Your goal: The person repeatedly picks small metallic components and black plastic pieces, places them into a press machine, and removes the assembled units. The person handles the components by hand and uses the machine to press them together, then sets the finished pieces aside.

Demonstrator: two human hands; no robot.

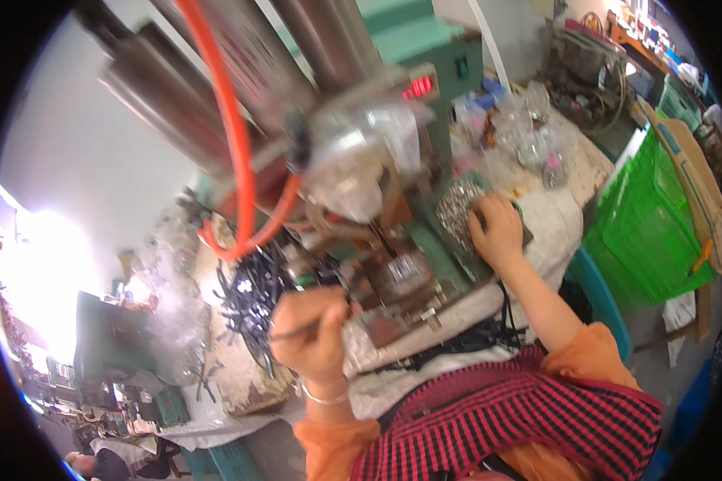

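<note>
My left hand [311, 333] is closed in a pinch around a thin black strap [295, 330], left of the machine's metal work block [405, 268]. Beside that hand lies a tangled heap of similar black straps [253, 289]. Over on the right, my right hand [497, 231] rests at the edge of a pile of small shiny metal pieces [457, 210] in a dark green tray. Its fingers curl down into the pile; what they pinch, if anything, is too small to make out. Between my hands stands a press machine with a thin dark tool [387, 240] above the block.
Metal cylinders [245, 64] and an orange hose [237, 136] hang over the work area. Clear plastic bags of small parts [537, 148] lie at the back right. Green crates [650, 224] stand right of the table. More black straps [473, 341] lie along the front edge.
</note>
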